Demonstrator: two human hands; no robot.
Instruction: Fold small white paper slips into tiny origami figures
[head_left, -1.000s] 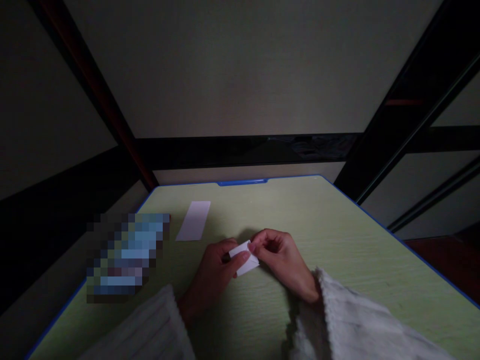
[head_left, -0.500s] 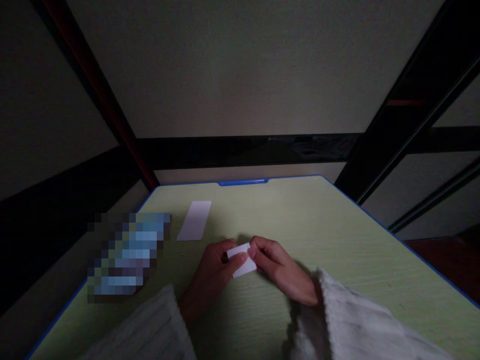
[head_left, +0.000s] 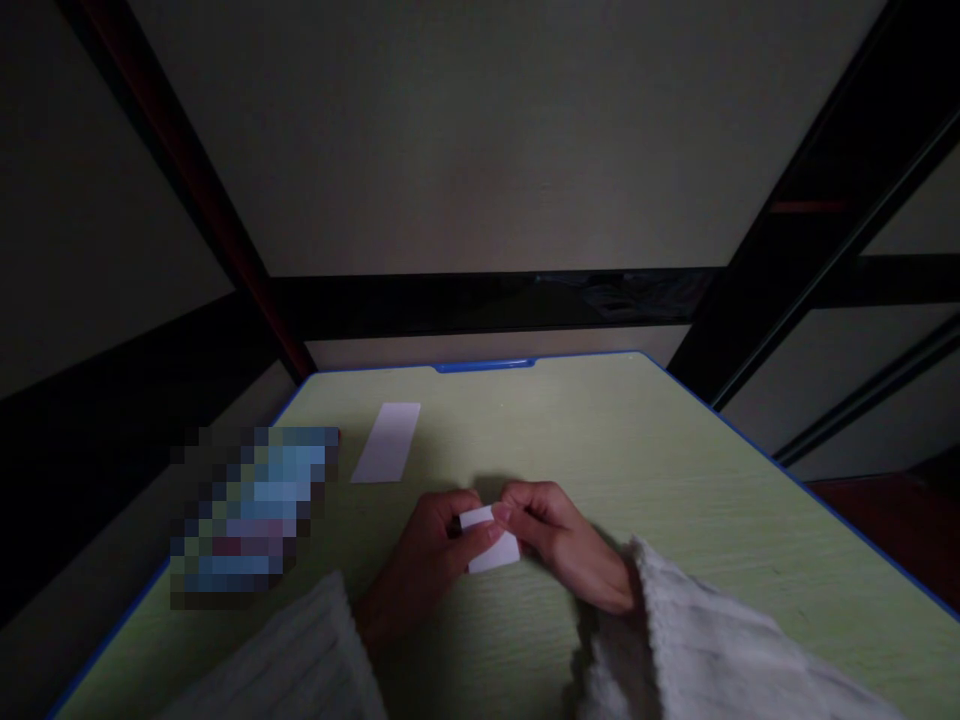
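Both hands grip a small white piece of paper [head_left: 495, 556] over the near middle of the table. My left hand [head_left: 431, 550] is closed on its left side, with the thumb lying across the front. At the upper right edge, my right hand [head_left: 559, 540] pinches the paper between thumb and curled fingers. The two thumbs nearly meet on it. Fingers behind the paper are hidden, and whether it is folded I cannot tell. A second white strip of paper [head_left: 386, 443] lies flat on the table, beyond my left hand and to its left.
The pale wood-grain table [head_left: 600, 430] has a blue rim and a blue handle piece [head_left: 485, 366] at its far edge. A pixelated, bluish flat item [head_left: 262, 510] lies along the left edge. A light wall panel [head_left: 480, 150] with dark trim stands behind the table.
The held paper and both hands have come slightly lower, toward me. The paper is tilted a little differently, and the thumbs have shifted on it. The strip on the table stays put.
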